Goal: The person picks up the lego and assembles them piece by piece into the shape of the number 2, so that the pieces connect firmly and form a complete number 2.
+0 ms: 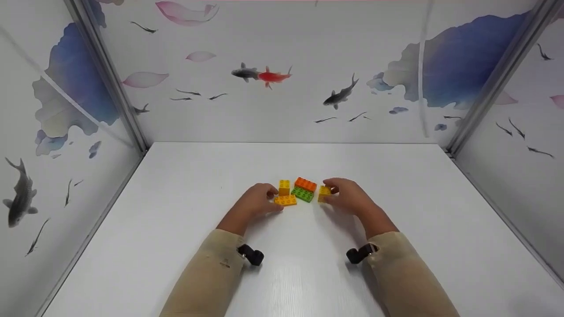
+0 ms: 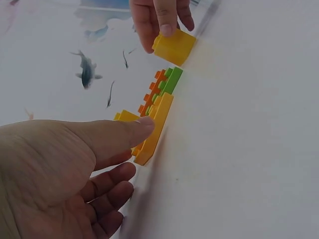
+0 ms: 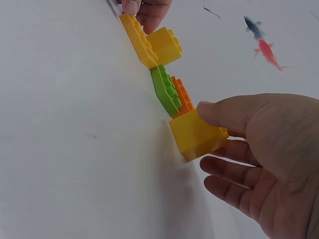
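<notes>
My left hand (image 1: 257, 198) pinches the left end of a long yellow-orange toy building brick (image 1: 286, 200) between thumb and forefinger, its other fingers loosely bent. Just behind that brick is a smaller yellow brick (image 1: 284, 186), partly covered by the left thumb in the left wrist view. On the right side, my right hand (image 1: 350, 196) pinches a yellow block-shaped brick (image 3: 194, 133), thumb on its near face and fingers behind. Between the hands lie a green brick (image 1: 303, 194) and an orange brick (image 1: 306, 184), side by side with studs showing.
The bricks are grouped around the middle of a white table (image 1: 291, 264). White panels (image 1: 282, 114) printed with fish and petals stand at the back and both sides, joined by grey metal posts (image 1: 110, 79). A small black device (image 1: 252, 254) sits at each wrist.
</notes>
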`<state>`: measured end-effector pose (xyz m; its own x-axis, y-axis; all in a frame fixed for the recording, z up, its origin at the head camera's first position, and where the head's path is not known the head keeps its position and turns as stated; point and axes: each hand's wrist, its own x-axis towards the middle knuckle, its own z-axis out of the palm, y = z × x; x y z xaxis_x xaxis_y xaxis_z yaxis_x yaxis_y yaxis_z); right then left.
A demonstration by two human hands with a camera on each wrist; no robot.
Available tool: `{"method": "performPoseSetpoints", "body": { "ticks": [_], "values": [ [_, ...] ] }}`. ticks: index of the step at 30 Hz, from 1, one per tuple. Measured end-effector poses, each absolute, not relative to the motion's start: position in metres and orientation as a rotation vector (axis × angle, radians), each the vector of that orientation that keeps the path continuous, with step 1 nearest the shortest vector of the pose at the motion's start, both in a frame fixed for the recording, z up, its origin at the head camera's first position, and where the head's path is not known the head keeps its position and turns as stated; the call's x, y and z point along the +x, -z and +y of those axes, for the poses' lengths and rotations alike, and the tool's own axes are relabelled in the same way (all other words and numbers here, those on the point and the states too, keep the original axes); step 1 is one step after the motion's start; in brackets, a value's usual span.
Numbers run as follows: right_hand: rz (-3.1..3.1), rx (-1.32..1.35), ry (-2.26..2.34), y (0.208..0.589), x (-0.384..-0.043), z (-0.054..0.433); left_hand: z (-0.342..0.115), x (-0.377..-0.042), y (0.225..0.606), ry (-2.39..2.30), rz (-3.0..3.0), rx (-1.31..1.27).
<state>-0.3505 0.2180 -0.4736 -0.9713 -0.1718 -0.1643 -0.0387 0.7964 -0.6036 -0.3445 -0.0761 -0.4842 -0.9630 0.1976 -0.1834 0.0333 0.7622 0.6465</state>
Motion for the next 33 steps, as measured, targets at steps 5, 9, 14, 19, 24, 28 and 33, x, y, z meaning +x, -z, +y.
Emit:
{"method": "performPoseSetpoints", "body": {
  "ticks": [5,9,14,19,24,28,33],
  "values": [
    [2.772,-0.186,0.963,0.473,-0.352,0.219,-0.075,-0.343,0.486,-0.996,2.732,0.174],
    [2.768,-0.188,0.973,0.473,-0.352,0.220,-0.073,-0.342,0.488,-0.994,2.744,0.159],
    [2.760,-0.149,0.993,0.471,-0.352,0.218,-0.073,-0.342,0.488,-0.983,2.748,0.150],
    [2.764,-0.162,1.028,0.466,-0.348,0.210,-0.074,-0.342,0.486,-0.969,2.737,0.155],
    [2.764,-0.213,1.047,0.457,-0.343,0.197,-0.076,-0.342,0.485,-0.953,2.713,0.155],
    [2.746,-0.217,1.076,0.451,-0.339,0.185,-0.077,-0.341,0.483,-0.936,2.690,0.150],
    [2.739,-0.294,1.098,0.448,-0.334,0.171,-0.079,-0.339,0.481,-0.903,2.675,0.183]
  ]
}}
